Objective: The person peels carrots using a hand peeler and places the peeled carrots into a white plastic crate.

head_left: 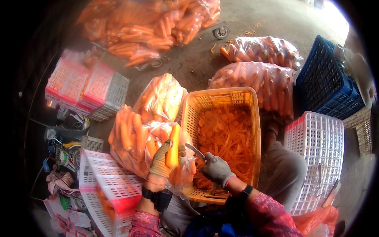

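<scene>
Carrot (173, 150), yellow-orange, stands nearly upright over a clear bag of carrots (132, 142), with the gloved left hand (161, 161) wrapped around it. Just to its right, the curved blade (195, 151) of a tool points toward it, gripped in the gloved right hand (216, 169). Below that hand, a yellow-orange crate (256, 130) holds orange shavings (225, 146). Farther right stand a white crate (314, 142) and a blue crate (327, 79).
</scene>
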Tool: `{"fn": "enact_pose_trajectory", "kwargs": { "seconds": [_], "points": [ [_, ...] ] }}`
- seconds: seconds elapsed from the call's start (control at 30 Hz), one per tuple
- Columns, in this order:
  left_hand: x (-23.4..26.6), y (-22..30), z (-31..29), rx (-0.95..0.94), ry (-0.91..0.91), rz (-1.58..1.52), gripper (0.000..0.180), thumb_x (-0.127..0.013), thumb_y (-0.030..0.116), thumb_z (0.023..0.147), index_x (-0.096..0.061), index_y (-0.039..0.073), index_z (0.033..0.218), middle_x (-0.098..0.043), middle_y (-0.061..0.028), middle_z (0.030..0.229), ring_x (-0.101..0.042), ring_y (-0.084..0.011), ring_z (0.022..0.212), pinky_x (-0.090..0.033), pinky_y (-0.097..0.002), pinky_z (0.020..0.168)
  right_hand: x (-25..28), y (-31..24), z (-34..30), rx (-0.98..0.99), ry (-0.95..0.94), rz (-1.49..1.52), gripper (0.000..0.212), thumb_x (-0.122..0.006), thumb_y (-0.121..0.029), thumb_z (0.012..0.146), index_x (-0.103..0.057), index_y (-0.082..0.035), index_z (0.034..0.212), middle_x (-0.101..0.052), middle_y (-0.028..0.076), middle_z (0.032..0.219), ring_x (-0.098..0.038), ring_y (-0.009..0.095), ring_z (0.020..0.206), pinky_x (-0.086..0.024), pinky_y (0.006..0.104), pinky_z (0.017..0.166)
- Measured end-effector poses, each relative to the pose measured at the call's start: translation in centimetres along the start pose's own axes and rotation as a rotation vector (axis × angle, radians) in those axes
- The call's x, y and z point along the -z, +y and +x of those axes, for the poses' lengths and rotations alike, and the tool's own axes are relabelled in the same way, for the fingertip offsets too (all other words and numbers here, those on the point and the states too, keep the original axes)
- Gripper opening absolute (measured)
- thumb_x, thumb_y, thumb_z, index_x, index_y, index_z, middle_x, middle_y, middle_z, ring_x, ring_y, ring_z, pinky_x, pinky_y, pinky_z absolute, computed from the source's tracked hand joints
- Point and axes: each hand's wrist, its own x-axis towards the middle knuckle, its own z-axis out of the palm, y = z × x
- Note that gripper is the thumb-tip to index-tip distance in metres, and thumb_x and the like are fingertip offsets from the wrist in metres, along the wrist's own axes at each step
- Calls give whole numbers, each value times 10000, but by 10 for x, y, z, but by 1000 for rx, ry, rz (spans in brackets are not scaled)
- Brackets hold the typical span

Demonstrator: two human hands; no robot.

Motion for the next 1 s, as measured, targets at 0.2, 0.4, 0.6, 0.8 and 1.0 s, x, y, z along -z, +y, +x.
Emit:
{"fn": "enact_pose_trajectory", "kwargs": {
  "seconds": [0.2,0.4,0.6,0.8,1.0],
  "points": [
    [-3,0,17,24,-40,-20,439,-608,388,884,-578,-5,1079,-631,-81,888,-630,-227,793,-536,-298,662,-16,7,19,27,-98,-37,362,-574,-270,808,-556,-16,1065,-644,215,949,-618,360,923,-476,426,804],
    [-9,-6,18,31,-26,32,439,-621,398,874,-587,2,1061,-639,-77,893,-636,-212,759,-540,-303,622,14,27,-10,140,-307,80,301,-632,-263,800,-633,-48,1011,-616,171,956,-605,303,905,-487,364,787],
    [-7,-4,10,37,-24,-30,414,-633,380,869,-588,24,1074,-636,-78,891,-634,-205,772,-537,-302,643,-14,55,-11,419,-145,-173,190,-603,-171,788,-684,-183,959,-582,141,945,-593,309,897,-498,371,761],
    [-26,-21,26,132,-101,48,389,-619,331,878,-549,60,1149,-620,-82,904,-607,-232,734,-523,-336,603,-38,24,24,844,-99,-301,215,-660,-147,706,-658,-109,918,-577,115,732,-612,302,723,-497,407,675],
    [-1,-1,81,32,-50,-49,400,-646,348,849,-508,119,1148,-584,-86,834,-614,-279,698,-502,-332,484,-13,43,-26,520,-422,-205,230,-570,-197,796,-689,-117,976,-626,146,932,-612,292,945,-483,377,837]
  ]
}}
